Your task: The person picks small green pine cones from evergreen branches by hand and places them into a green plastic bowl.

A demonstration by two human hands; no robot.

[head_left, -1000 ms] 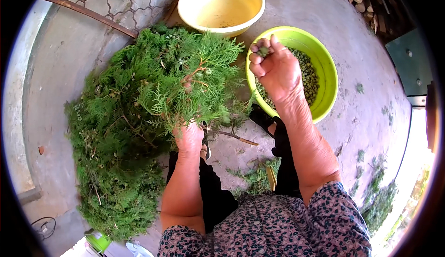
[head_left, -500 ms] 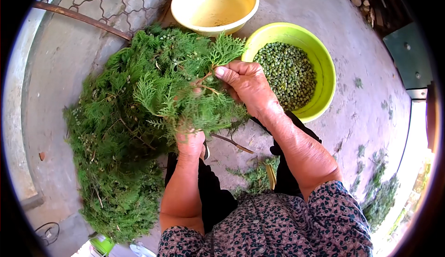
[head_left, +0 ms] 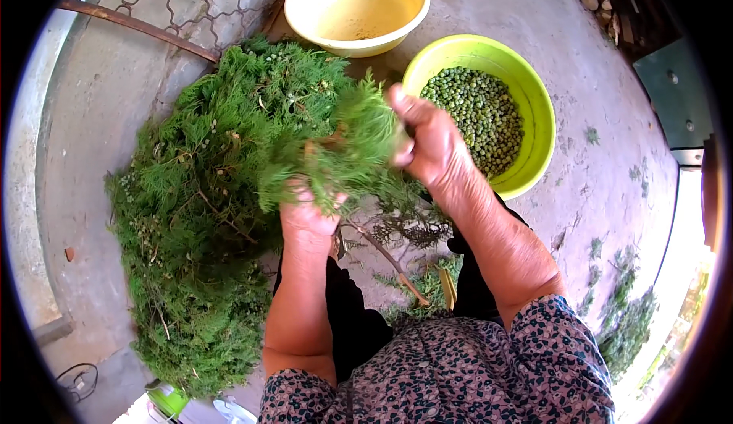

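Clippings, near: bare twigs [head_left: 385, 252] and green scraps lie on the concrete floor [head_left: 603, 164] between the person's knees.
Left hand [head_left: 309, 214]: fingers clamped together on the stem end of a leafy green sprig [head_left: 343, 156], held above the floor at centre.
Right hand [head_left: 431, 141]: fingers pinched together at the sprig's right tip; whether a berry is between them cannot be told.
Step in hand, judged: picking small green berries off the sprig.
Next move, judged: calls for carrying the pinch right, over the bowl, while the left hand keeps the sprig steady.
Branch pile [head_left: 198, 218]: heaped green cuttings, left, reaching near to far; the sprig overlaps its right edge.
Green bowl [head_left: 534, 92]: just right of and beyond the right hand, partly filled with green berries [head_left: 477, 111].
Yellow bowl [head_left: 359, 11]: farthest, apparently empty, beside the green bowl.
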